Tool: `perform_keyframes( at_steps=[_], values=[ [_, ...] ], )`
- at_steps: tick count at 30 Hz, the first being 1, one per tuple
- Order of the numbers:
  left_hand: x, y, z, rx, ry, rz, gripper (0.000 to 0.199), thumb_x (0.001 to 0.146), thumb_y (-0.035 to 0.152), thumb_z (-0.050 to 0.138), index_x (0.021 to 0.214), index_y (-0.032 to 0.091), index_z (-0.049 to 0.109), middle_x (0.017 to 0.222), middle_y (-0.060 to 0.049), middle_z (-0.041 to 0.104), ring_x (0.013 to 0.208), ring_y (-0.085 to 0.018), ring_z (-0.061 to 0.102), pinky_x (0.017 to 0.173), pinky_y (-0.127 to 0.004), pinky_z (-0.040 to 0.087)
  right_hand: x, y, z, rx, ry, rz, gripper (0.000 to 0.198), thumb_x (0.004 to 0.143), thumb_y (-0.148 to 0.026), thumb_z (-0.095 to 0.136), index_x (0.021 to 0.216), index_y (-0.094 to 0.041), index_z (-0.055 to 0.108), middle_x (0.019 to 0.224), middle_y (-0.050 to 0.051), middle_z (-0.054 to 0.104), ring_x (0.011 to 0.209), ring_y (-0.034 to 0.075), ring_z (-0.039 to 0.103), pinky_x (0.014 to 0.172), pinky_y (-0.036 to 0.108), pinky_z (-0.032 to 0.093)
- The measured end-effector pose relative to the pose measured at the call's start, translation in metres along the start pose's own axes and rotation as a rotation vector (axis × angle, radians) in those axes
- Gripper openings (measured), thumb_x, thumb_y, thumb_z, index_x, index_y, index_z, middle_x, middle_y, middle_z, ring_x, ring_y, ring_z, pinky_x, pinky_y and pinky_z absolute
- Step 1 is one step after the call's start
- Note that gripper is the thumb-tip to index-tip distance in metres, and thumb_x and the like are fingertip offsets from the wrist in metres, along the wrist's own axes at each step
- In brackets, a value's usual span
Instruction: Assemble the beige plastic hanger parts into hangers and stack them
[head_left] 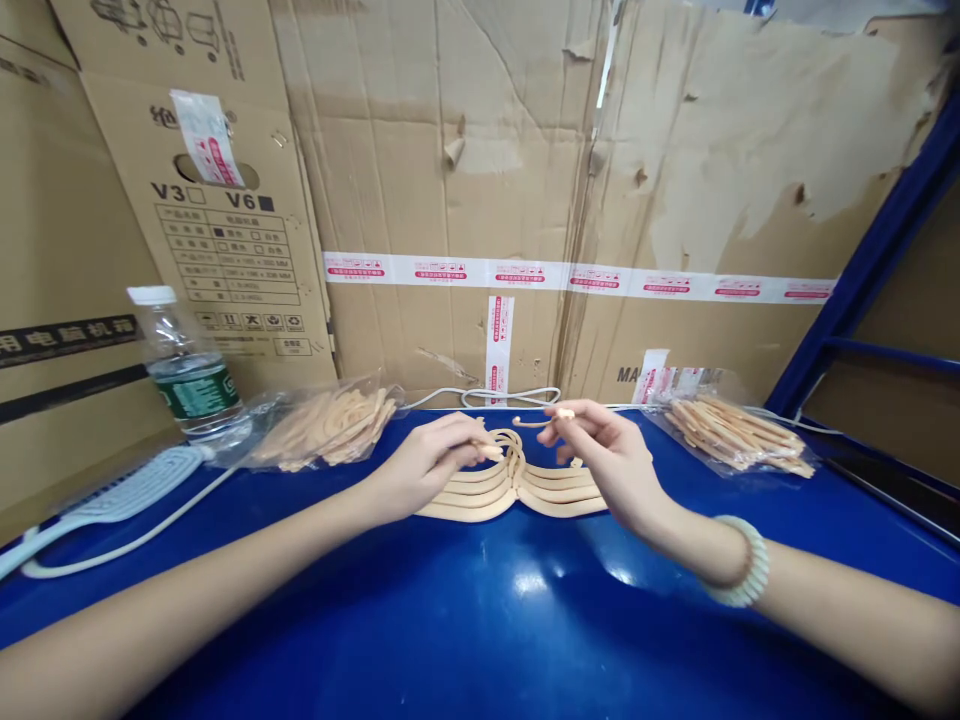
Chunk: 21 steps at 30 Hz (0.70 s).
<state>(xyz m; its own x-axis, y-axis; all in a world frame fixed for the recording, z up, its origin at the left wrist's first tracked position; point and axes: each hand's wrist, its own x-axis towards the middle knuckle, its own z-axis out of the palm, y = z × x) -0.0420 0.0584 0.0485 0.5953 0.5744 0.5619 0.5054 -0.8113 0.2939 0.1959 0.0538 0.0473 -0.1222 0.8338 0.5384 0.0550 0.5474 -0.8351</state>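
Between my hands, several beige curved plastic pieces (480,512) lie stacked on the blue table, in two fanned wing-like groups with loops at their middle; they look like hanger arms. My left hand (420,462) is closed in a pinch over the left group, with a small beige piece (491,452) at its fingertips. Above the right group, my right hand (616,462) pinches a thin beige hook-shaped piece (531,424), whose curled end points left. Fingers cover part of both held pieces. A pale beaded band circles my right wrist.
Clear bags of beige parts lie at left (330,428) and right (739,432). A water bottle (195,385), a light-blue hairbrush (139,487) and a white cable (142,540) are at left. A dark flat object (892,500) lies far right. Taped cardboard (450,180) stands behind.
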Motion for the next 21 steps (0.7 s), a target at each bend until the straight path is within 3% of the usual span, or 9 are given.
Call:
perform_keyframes(
  at_steps=[5, 8, 10, 13, 15, 18, 21],
  values=[
    [-0.008, 0.010, 0.020, -0.501, 0.141, -0.231, 0.013, 0.089, 0.021, 0.061, 0.089, 0.018, 0.074, 0.098, -0.008, 0.072, 0.097, -0.022, 0.068, 0.087, -0.038, 0.057, -0.030, 0.017, 0.009, 0.200, -0.091, 0.101, 0.022, 0.084, -0.025, 0.062, 0.105, -0.025, 0.069, 0.099, 0.006, 0.072, 0.089, 0.020, 0.066, 0.072, 0.031, 0.054],
    [-0.017, 0.013, 0.033, -0.694, 0.206, -0.360, 0.008, 0.084, 0.022, 0.067, 0.090, 0.018, 0.070, 0.096, -0.008, 0.071, 0.093, -0.023, 0.071, 0.082, -0.038, 0.060, -0.041, 0.021, 0.009, 0.250, -0.131, 0.145, 0.021, 0.090, -0.031, 0.057, 0.106, -0.026, 0.071, 0.102, 0.007, 0.072, 0.078, 0.018, 0.065, 0.072, 0.034, 0.054],
    [-0.021, 0.017, 0.038, -0.809, 0.205, -0.452, 0.020, 0.084, 0.022, 0.066, 0.104, 0.020, 0.061, 0.096, -0.007, 0.072, 0.090, -0.023, 0.073, 0.074, -0.036, 0.063, -0.044, 0.019, 0.009, 0.266, -0.091, 0.148, 0.021, 0.092, -0.036, 0.057, 0.103, -0.026, 0.072, 0.098, 0.008, 0.072, 0.071, 0.017, 0.063, 0.066, 0.033, 0.054],
    [-0.023, 0.023, 0.039, -0.854, 0.225, -0.494, 0.043, 0.085, 0.020, 0.065, 0.124, 0.024, 0.048, 0.105, -0.008, 0.071, 0.090, -0.023, 0.073, 0.071, -0.036, 0.064, -0.042, 0.014, 0.013, 0.264, -0.061, 0.161, 0.016, 0.087, -0.037, 0.066, 0.098, -0.026, 0.071, 0.092, 0.007, 0.072, 0.065, 0.016, 0.061, 0.057, 0.029, 0.052],
    [-0.022, 0.027, 0.038, -0.831, 0.225, -0.493, 0.035, 0.085, 0.021, 0.066, 0.118, 0.021, 0.055, 0.102, -0.008, 0.071, 0.090, -0.023, 0.072, 0.074, -0.036, 0.063, -0.039, 0.015, 0.015, 0.270, -0.067, 0.196, 0.016, 0.083, -0.036, 0.070, 0.094, -0.024, 0.068, 0.084, 0.005, 0.071, 0.061, 0.014, 0.059, 0.052, 0.027, 0.050],
    [-0.021, 0.030, 0.037, -0.839, 0.174, -0.515, 0.011, 0.085, 0.026, 0.067, 0.093, 0.019, 0.064, 0.089, -0.005, 0.072, 0.081, -0.022, 0.072, 0.070, -0.036, 0.063, -0.036, 0.022, 0.016, 0.318, -0.068, 0.275, 0.022, 0.079, -0.036, 0.075, 0.085, -0.023, 0.058, 0.070, -0.001, 0.066, 0.057, 0.012, 0.056, 0.052, 0.025, 0.049],
    [-0.022, 0.031, 0.039, -0.822, 0.215, -0.499, 0.009, 0.085, 0.027, 0.066, 0.090, 0.020, 0.063, 0.089, -0.004, 0.071, 0.081, -0.020, 0.070, 0.075, -0.036, 0.062, -0.035, 0.028, 0.016, 0.370, -0.051, 0.353, 0.035, 0.073, -0.037, 0.079, 0.082, -0.024, 0.048, 0.069, -0.002, 0.067, 0.063, 0.014, 0.061, 0.058, 0.027, 0.050]
  ],
)
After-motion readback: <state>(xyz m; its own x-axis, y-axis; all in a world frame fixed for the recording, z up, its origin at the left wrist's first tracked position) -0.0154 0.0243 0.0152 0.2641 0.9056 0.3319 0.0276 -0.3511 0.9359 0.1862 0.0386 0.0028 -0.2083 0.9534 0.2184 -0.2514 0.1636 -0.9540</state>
